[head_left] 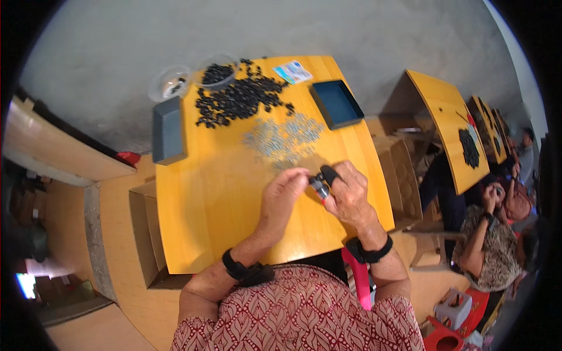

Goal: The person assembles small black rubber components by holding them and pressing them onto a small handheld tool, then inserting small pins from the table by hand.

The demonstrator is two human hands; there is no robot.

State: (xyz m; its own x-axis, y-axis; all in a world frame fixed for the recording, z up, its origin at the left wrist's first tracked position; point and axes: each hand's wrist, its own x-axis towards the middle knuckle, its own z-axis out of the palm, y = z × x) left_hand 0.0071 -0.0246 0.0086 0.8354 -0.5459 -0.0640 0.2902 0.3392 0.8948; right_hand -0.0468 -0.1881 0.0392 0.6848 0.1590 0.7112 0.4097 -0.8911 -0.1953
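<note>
My left hand (283, 190) and right hand (349, 196) meet over the smooth yellow wooden tabletop (216, 193) near its right edge, both pinching a small black part (323, 180) with a red bit. Dull grey metal pieces (284, 138) lie scattered mid-table; glossy black parts (237, 98) heap toward the far edge.

So on the yellow wooden worktop (216, 193) there's a big heap of small black parts (237, 99), a scatter of tiny silvery metal bits (284, 137), a shallow dark blue tray (336, 103) and a grey rectangular box (168, 130) hanging off the left edge. Two clear plastic bowls (170, 82) sit at the far corner beside a small printed card (293, 72). An open cardboard box (143, 234) stands on the floor to the left.
</note>
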